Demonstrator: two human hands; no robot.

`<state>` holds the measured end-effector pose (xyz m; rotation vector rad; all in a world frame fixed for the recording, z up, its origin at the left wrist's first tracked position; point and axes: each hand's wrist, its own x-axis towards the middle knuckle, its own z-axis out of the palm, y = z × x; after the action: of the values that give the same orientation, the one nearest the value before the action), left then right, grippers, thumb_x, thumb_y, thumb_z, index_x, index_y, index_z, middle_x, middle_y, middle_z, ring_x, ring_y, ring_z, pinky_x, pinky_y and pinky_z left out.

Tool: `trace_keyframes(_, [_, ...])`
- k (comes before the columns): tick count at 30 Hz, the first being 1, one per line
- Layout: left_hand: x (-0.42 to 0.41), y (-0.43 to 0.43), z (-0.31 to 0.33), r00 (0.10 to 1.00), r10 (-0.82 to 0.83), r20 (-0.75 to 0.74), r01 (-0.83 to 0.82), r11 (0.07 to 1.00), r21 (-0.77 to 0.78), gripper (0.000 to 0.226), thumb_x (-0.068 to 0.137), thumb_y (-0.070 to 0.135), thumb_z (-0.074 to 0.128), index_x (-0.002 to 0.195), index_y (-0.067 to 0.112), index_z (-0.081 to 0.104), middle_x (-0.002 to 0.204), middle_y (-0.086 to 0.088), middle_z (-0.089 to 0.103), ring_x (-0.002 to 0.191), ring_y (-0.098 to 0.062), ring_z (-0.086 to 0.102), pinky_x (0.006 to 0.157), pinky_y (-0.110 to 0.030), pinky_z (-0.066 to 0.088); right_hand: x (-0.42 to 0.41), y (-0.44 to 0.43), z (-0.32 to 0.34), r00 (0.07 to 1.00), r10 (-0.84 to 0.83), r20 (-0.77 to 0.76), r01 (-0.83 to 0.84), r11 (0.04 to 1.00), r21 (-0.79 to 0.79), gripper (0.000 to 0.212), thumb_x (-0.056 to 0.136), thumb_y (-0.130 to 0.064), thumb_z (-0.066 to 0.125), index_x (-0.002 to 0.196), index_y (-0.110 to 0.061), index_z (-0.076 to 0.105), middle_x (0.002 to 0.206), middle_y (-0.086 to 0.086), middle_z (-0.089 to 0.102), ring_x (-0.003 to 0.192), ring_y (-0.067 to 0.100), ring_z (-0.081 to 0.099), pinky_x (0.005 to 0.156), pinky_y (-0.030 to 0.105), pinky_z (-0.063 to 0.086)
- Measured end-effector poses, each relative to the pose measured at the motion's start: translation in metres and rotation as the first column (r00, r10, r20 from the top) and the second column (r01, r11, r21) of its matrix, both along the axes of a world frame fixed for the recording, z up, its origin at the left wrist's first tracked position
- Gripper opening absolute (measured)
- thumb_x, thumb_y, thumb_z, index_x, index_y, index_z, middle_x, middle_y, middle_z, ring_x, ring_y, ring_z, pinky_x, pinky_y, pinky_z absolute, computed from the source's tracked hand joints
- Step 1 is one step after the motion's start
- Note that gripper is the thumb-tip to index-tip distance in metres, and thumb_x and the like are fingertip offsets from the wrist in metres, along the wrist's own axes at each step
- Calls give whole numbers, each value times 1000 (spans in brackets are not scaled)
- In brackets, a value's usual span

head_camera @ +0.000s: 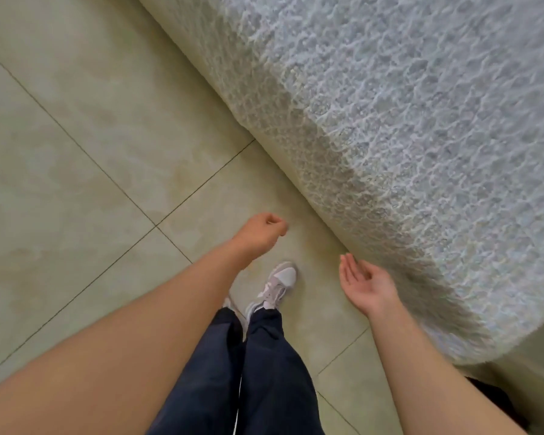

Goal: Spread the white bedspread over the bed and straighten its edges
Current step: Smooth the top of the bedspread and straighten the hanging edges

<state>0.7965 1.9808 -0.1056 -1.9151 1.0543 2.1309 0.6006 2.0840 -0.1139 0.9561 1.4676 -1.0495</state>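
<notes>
The white textured bedspread (405,127) covers the bed across the upper right of the view and hangs down its side to the floor. My right hand (363,285) is open, palm up, a short way from the hanging side of the bedspread and not touching it. My left hand (261,232) hangs over the floor tiles with its fingers curled loosely and nothing in it. Both arms are bare.
Pale green floor tiles (76,183) with dark grout lines fill the left half. My legs in dark trousers and a grey-and-white shoe (278,285) stand beside the bed. A dark gap (490,400) shows under the bed's near corner at lower right.
</notes>
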Motion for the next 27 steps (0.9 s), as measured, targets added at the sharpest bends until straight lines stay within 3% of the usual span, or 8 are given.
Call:
trace_keyframes(2, [-28,-23,-22,985,144,-89,-131,982,138,48,94,46,51,132,17,47,141,-5,46,126,-17,44,97,-32,40,-9,-11,-30,992,-125,0,125,991,-43,16,99,-7,45,111,1,52,136,12,49,131,25,46,104,32,42])
trace_keyframes(5, [-64,-46,-45,885,442,-145,-391,875,285,93,81,69,51,151,19,17,159,-2,17,146,-20,17,113,-42,29,-19,-16,-62,966,-258,-6,254,955,-156,25,92,3,52,116,-4,52,131,10,44,125,29,46,92,37,47])
trace_keyframes(8, [-82,-53,-62,794,588,-150,-505,778,375,110,71,80,49,152,14,15,155,-4,29,143,-20,27,116,-45,24,-23,-9,-77,943,-332,0,322,915,-244,14,93,4,48,98,-5,57,106,9,53,100,27,53,91,39,47])
trace_keyframes(13, [-72,-43,-43,739,600,-306,-476,787,392,80,78,74,49,137,20,48,132,-3,61,118,-21,60,101,-40,46,-12,9,-54,945,-323,56,322,877,-356,10,91,-13,54,98,-14,61,96,8,66,99,24,58,96,41,45])
trace_keyframes(17, [-56,-38,4,752,594,-285,-493,794,356,42,92,46,53,118,15,61,116,-7,70,105,-23,67,89,-43,51,11,24,-6,980,-140,142,197,800,-567,62,43,-3,93,97,-12,65,99,11,68,104,26,60,93,42,50])
trace_keyframes(19, [-44,-34,27,772,581,-259,-506,807,304,27,97,31,50,112,12,62,110,-6,71,100,-21,67,85,-38,52,22,34,17,988,-94,119,149,762,-631,58,33,-4,96,82,-10,66,94,10,65,100,26,61,90,45,54])
trace_keyframes(23, [-22,-28,62,781,570,-255,-503,816,284,28,101,20,42,121,6,54,113,-9,66,100,-21,64,80,-33,52,28,47,60,970,-225,95,231,716,-659,71,40,-13,97,98,-7,57,110,12,58,113,30,55,105,50,43])
trace_keyframes(27, [-5,-14,85,825,522,-215,-457,841,289,29,101,20,42,121,4,55,118,-13,64,99,-23,64,78,-34,52,18,33,92,938,-346,13,311,825,-471,84,64,-55,80,129,-12,50,129,18,58,116,39,57,102,53,43])
